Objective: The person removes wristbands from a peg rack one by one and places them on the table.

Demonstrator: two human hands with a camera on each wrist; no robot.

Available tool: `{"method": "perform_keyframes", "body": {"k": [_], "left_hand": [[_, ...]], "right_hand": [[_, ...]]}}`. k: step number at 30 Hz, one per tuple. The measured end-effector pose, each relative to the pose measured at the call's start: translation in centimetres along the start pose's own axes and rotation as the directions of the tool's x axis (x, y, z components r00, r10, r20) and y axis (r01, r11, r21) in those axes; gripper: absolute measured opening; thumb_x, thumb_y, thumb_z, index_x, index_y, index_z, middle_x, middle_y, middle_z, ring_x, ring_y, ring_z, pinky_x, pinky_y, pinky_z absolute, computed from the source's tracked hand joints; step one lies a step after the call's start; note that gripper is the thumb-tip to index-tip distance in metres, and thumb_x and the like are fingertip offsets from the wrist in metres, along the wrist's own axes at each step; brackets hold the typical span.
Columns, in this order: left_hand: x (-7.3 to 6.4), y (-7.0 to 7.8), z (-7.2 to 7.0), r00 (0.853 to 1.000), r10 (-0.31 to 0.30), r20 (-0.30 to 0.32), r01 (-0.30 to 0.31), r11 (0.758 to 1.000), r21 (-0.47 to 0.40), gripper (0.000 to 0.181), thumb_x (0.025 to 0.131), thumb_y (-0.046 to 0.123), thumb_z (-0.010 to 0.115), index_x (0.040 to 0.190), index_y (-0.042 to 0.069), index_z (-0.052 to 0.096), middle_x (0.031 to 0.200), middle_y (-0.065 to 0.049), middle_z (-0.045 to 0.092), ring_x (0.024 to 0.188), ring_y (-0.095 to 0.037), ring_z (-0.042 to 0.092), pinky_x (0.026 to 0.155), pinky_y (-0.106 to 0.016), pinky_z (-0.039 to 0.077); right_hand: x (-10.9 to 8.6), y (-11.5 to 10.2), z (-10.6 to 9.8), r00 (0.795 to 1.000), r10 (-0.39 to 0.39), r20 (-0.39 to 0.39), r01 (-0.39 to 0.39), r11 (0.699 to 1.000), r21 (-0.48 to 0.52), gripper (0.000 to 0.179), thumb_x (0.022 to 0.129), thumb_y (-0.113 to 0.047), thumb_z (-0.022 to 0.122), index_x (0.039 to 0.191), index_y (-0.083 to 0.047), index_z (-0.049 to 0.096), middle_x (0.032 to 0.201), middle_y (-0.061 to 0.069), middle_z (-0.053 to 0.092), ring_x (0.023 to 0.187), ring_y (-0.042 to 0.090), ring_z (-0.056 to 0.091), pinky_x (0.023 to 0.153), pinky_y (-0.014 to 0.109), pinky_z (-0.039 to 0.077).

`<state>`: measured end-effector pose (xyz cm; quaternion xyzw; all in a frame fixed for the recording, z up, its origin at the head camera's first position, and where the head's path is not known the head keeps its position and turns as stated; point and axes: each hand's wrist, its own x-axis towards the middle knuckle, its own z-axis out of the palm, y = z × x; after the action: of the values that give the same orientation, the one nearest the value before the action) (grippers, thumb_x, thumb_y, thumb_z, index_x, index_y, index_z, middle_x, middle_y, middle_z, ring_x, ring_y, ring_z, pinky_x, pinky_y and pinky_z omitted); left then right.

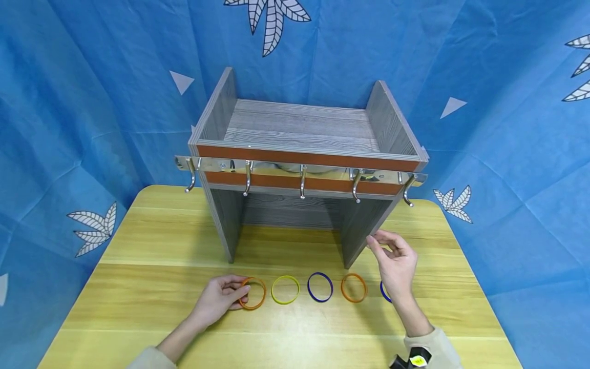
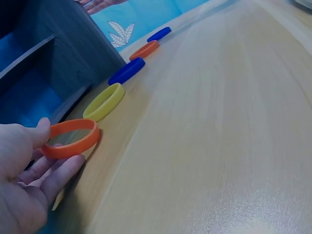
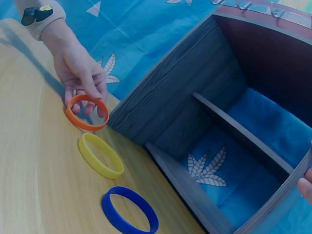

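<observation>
My left hand (image 1: 224, 296) pinches an orange silicone wristband (image 2: 73, 149) between thumb and fingers, tilted up off the wooden table at the left end of a row. To its right lie a yellow wristband (image 1: 286, 303), a blue wristband (image 3: 113, 215), another orange wristband (image 1: 354, 301) and another blue wristband (image 1: 384, 293), the last partly hidden by my right arm. My right hand (image 1: 395, 260) is raised beside the front edge of the rack's right side panel (image 1: 366, 230). Its fingers are loosely bent, with no wristband in them.
A grey wood-grain rack (image 1: 299, 120) stands at the back of the table (image 1: 152, 246). Along its front top runs a metal strip with several hooks (image 1: 302, 182) jutting toward me. A blue cloth (image 1: 92, 102) with leaf prints hangs behind and at both sides.
</observation>
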<state>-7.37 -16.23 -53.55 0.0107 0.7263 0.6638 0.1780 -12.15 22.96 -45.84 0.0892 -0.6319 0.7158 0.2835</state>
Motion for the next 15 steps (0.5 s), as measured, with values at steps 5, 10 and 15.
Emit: {"method": "perform_keyframes", "body": {"k": [5,10,15], "left_hand": [[0.22,-0.18,-0.1,1.0,0.008,0.011,-0.008,1.0,0.018,0.045,0.102,0.013,0.07,0.133,-0.017,0.059,0.107,-0.023,0.072,0.083,-0.01,0.074,0.076,-0.026,0.068],[0.3,-0.29,-0.52,1.0,-0.017,0.0,0.017,0.998,0.056,0.045,0.101,0.015,0.072,0.133,-0.015,0.06,0.103,-0.019,0.074,0.079,-0.009,0.073,0.072,-0.023,0.067],[0.1,0.02,-0.9,0.999,-0.021,-0.026,0.023,0.995,0.095,0.042,0.1,0.015,0.073,0.129,-0.014,0.063,0.105,-0.02,0.075,0.08,-0.011,0.073,0.071,-0.024,0.067]], "right_hand": [[0.03,0.03,-0.06,1.0,-0.001,0.002,0.001,1.0,-0.006,0.018,0.087,0.024,0.068,0.104,0.028,0.061,0.086,-0.001,0.076,0.077,0.008,0.076,0.071,0.019,0.065],[0.06,0.12,-0.12,1.0,-0.014,0.012,0.014,1.0,0.008,0.017,0.087,0.023,0.068,0.103,0.026,0.063,0.087,-0.001,0.076,0.078,0.008,0.076,0.071,0.018,0.065],[0.06,0.06,-0.12,1.0,-0.013,0.009,0.013,1.0,0.01,0.017,0.087,0.023,0.068,0.103,0.027,0.063,0.087,-0.001,0.076,0.078,0.008,0.076,0.07,0.018,0.065]]}}
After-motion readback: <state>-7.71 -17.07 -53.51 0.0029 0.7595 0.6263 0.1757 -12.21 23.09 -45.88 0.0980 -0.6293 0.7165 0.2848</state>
